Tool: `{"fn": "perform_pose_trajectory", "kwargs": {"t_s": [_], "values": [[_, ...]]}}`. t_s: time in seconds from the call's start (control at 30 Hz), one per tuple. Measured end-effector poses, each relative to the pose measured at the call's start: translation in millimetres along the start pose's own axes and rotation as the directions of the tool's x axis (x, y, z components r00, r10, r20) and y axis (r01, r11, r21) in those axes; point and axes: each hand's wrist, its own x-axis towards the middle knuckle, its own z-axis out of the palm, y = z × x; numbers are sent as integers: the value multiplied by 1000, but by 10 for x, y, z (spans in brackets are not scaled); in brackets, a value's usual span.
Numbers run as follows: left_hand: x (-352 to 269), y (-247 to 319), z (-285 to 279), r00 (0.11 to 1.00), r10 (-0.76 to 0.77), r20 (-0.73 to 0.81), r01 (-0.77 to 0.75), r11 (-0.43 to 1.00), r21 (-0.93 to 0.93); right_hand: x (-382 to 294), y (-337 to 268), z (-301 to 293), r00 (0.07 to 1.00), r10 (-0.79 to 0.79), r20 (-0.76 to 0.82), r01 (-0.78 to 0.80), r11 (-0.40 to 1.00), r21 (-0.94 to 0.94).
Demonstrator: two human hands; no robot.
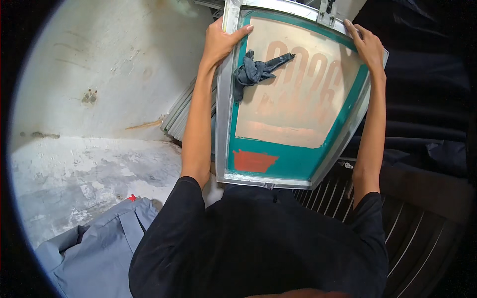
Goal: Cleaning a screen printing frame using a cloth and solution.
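A metal-framed printing screen [290,164] is held up in front of my body. Teal emulsion borders its beige mesh, which bears large faded figures, and a red-orange patch lies near its lower left corner. My left hand [225,43] grips the frame's upper left side, thumb over the front. On the upper right corner, my right hand [367,46] clasps the frame with its fingers over the top edge. A crumpled dark grey cloth or glove [253,70] rests on the left part of the mesh. A metal clamp or bracket [328,13] sits at the frame's top edge.
Several stacked frames [186,111] lean by the stained white wall [104,67] on the left. Grey fabric [104,246] lies on the worn floor [93,171] at lower left. Dark sheeting [425,93] hangs at right, above a slatted rack [406,231].
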Motion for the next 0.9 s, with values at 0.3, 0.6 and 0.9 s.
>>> {"fn": "perform_pose_trajectory", "kwargs": {"t_s": [0.3, 0.6, 0.9], "values": [[-119, -208, -69, 994, -23, 102, 23, 1000, 7, -1102, -1329, 257, 904, -285, -319, 348, 923, 162], [193, 608, -251, 985, -45, 168, 28, 994, 102, -1775, -2435, 368, 941, -26, -338, 220, 805, 551], [428, 176, -146, 977, -78, 199, 100, 990, -101, -2463, -1410, -734, 828, 530, -186, -190, 576, 795]]}}
